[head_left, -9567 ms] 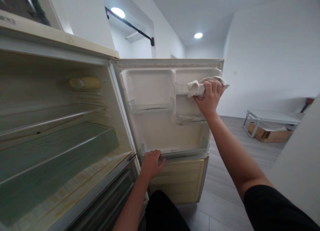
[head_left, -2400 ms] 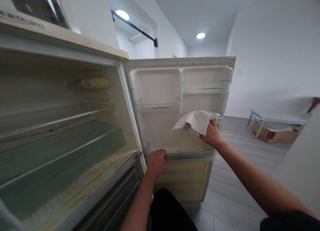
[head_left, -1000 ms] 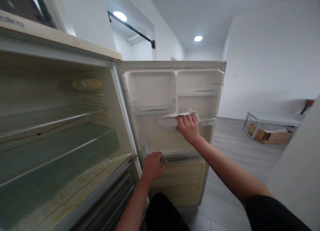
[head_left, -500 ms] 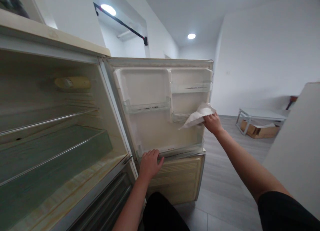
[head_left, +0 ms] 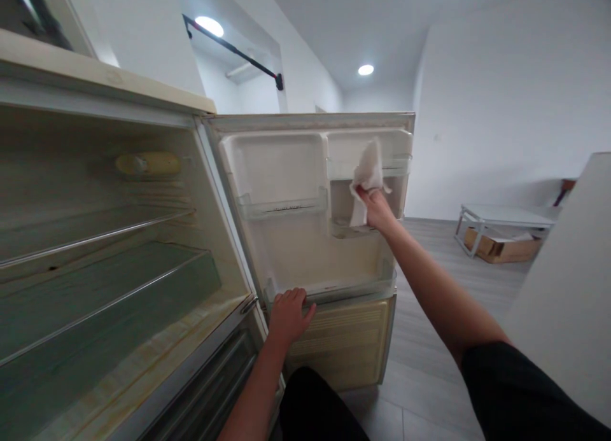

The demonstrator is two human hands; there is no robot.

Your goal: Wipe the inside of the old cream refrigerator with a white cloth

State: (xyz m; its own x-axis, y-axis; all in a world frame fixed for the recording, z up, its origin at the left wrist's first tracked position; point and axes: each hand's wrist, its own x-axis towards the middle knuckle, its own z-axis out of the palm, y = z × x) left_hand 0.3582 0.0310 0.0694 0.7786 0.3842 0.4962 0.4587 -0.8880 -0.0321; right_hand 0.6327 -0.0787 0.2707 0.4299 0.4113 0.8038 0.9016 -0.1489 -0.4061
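A white cloth is gripped in my right hand, in front of the right-hand shelves of the open fridge door. Part of the cloth hangs down by the small middle door shelf. My left hand rests at the left end of the clear bottom door shelf, fingers over its edge and thumb apart. Whether its fingers grip the shelf edge is hard to tell.
The fridge compartment stands open on the left with glass shelves. A lower door hangs open below. At the right are a low table, a cardboard box and a pale panel.
My right hand has moved up and left with the cloth, from beside the door's right edge to in front of its upper right shelves. My left hand stays at the bottom shelf.
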